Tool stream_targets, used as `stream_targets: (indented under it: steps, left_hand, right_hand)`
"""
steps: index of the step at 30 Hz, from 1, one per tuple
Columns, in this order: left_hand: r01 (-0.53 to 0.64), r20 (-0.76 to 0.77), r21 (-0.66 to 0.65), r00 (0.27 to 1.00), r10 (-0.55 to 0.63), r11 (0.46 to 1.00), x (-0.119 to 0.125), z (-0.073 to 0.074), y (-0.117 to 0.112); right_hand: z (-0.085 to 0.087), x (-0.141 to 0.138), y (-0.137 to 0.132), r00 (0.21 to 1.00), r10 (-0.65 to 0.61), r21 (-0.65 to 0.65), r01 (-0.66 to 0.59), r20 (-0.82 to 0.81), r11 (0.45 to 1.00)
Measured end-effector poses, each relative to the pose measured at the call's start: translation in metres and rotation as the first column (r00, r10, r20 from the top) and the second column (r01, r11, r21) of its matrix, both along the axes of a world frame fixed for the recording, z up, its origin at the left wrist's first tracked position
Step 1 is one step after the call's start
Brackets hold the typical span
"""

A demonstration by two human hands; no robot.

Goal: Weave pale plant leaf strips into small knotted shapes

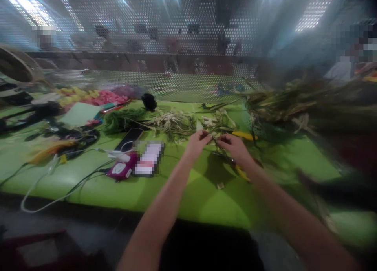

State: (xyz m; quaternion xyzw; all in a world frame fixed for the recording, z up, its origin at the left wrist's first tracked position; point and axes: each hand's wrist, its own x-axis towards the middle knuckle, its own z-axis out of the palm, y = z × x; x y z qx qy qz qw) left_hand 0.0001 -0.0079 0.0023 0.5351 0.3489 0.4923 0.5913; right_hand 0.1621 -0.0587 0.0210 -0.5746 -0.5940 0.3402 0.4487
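My left hand (198, 142) and my right hand (235, 146) face each other closely over the green table (188, 200). Both have their fingers pinched on a small, blurred piece of dried plant (214, 139) between them. A pale pointed piece (199, 124) shows just above my left fingers. Under my right wrist lies a cutting tool with yellow handles (243, 173), partly hidden by the arm. Beyond the hands spreads a heap of dried, pale plant strips (172, 121). A yellow object (244, 135) lies behind my right hand.
On the left are a phone with a lit screen (150, 159), a dark phone (129, 138), a purple cable-connected box (122, 169) and loose cables. Green netting (120, 119) and pink flowers (108, 98) lie behind. A large dried plant bundle (282, 102) stands right, before a perforated screen (188, 31).
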Motion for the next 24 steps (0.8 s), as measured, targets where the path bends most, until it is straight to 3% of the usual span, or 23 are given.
stream_targets:
  steps: [2, 8, 12, 16, 20, 24]
  left_hand:
    - [-0.024, 0.042, -0.01, 0.999, 0.025, 1.0, 0.002, -0.001, -0.001]
    - [-0.028, 0.231, -0.153, 0.971, 0.064, 0.988, 0.007, 0.001, -0.007]
    - [-0.073, 0.191, -0.154, 0.976, 0.102, 0.985, -0.002, 0.005, -0.003]
    - [-0.088, 0.192, -0.168, 0.974, 0.12, 0.982, -0.011, 0.007, 0.004]
    - [-0.092, 0.209, -0.174, 0.969, 0.128, 0.98, -0.014, 0.004, 0.01]
    - [-0.19, 0.174, -0.158, 0.961, 0.217, 0.969, -0.024, 0.008, 0.016]
  right_hand:
    - [-0.001, -0.004, -0.001, 1.0, 0.015, -0.045, -0.016, -0.023, 0.999]
    - [-0.003, -0.007, -0.005, 0.949, 0.067, -0.197, -0.133, -0.309, 0.971]
    - [-0.006, 0.002, 0.0, 0.945, 0.063, -0.202, -0.134, -0.321, 0.97]
    - [-0.01, 0.006, 0.003, 0.976, 0.054, -0.232, -0.104, -0.212, 0.967]
    - [-0.011, 0.003, 0.001, 0.981, 0.185, -0.235, -0.167, 0.058, 0.957]
    - [-0.012, 0.003, 0.0, 0.951, 0.251, -0.163, -0.223, 0.182, 0.961]
